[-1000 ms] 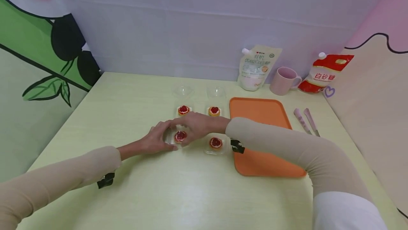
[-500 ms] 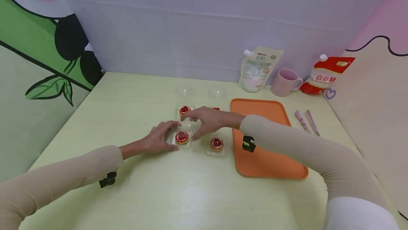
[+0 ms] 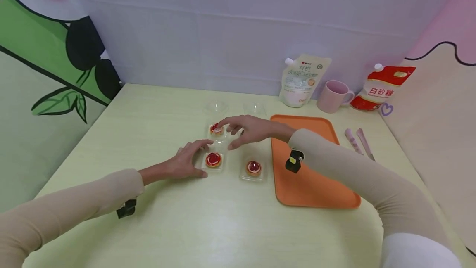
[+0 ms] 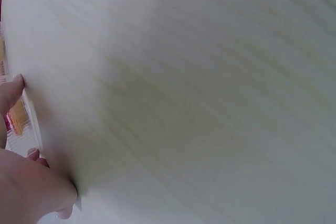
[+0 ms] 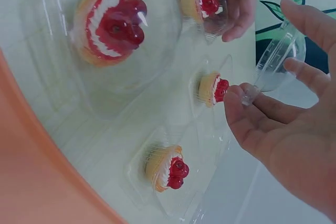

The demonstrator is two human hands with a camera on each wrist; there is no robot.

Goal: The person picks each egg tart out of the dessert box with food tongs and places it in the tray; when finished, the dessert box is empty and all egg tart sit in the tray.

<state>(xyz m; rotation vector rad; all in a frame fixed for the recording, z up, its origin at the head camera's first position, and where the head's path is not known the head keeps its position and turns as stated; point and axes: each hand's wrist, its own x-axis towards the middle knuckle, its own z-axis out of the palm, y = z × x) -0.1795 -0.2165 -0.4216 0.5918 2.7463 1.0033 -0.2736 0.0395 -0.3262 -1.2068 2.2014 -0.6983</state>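
My left hand holds the near left clear plastic tart box by its left side, thumb at the front and fingers at the back. A fruit tart with red topping and white cream sits inside. My right hand is above the far boxes, palm down with curled fingers. In the right wrist view, a clear plastic lid is between its thumb and fingers. Beneath it are the far left tart and the far right tart, the latter hidden in the head view.
At the near right, a tart sits under a domed lid. An orange tray lies right of the boxes. Two pink-handled utensils, a pink mug, a pale pouch and a red pouch are farther right and back.
My right hand has moved up and to the right, off the near left box to over the far boxes. My left hand stays at the near left box, and its tart shows more plainly.
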